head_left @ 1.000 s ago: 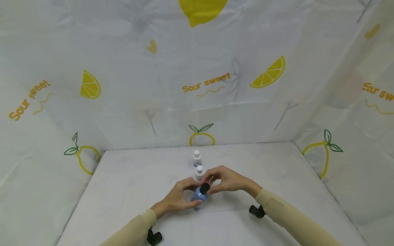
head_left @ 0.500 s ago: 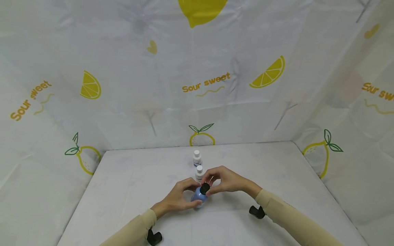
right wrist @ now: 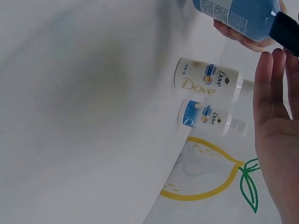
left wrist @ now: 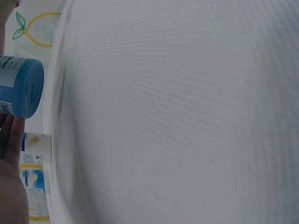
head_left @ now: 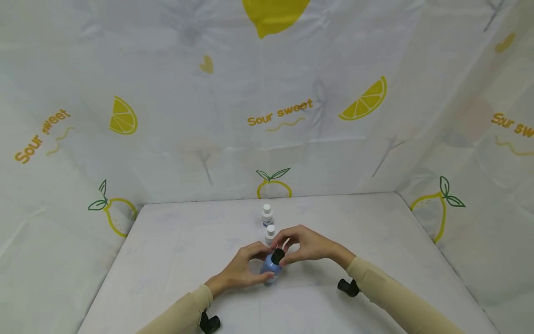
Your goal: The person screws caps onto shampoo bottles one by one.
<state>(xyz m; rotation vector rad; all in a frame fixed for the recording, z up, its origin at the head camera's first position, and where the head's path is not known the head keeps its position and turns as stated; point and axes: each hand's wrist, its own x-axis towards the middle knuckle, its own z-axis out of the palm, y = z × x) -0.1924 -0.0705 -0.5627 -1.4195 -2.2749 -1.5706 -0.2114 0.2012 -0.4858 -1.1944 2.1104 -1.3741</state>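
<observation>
My left hand [head_left: 242,266] grips a blue bottle [head_left: 270,266] round its body, holding it tilted with its neck leaning right. In the left wrist view the bottle's base [left wrist: 33,88] shows, lifted off the table. At the top, my right hand [head_left: 308,243] pinches the black cap [head_left: 277,256] between thumb and fingers. The cap sits on the bottle's neck in the right wrist view, and a printed label [right wrist: 224,11] covers part of the body. Just behind the hands stands a white Dove bottle [right wrist: 205,79], with a second white-capped Dove bottle [right wrist: 208,116] beyond it.
The white-covered table [head_left: 187,232] ends at a white cloth wall [head_left: 179,116] printed with lemons, with similar cloth at both sides. Black wrist-worn pieces, one by the left sleeve [head_left: 210,322] and one by the right sleeve [head_left: 348,287], hang under the forearms.
The blue bottle has shifted very slightly in the left hand. Both hands keep nearly the same place and grip, and the Dove bottles stay put.
</observation>
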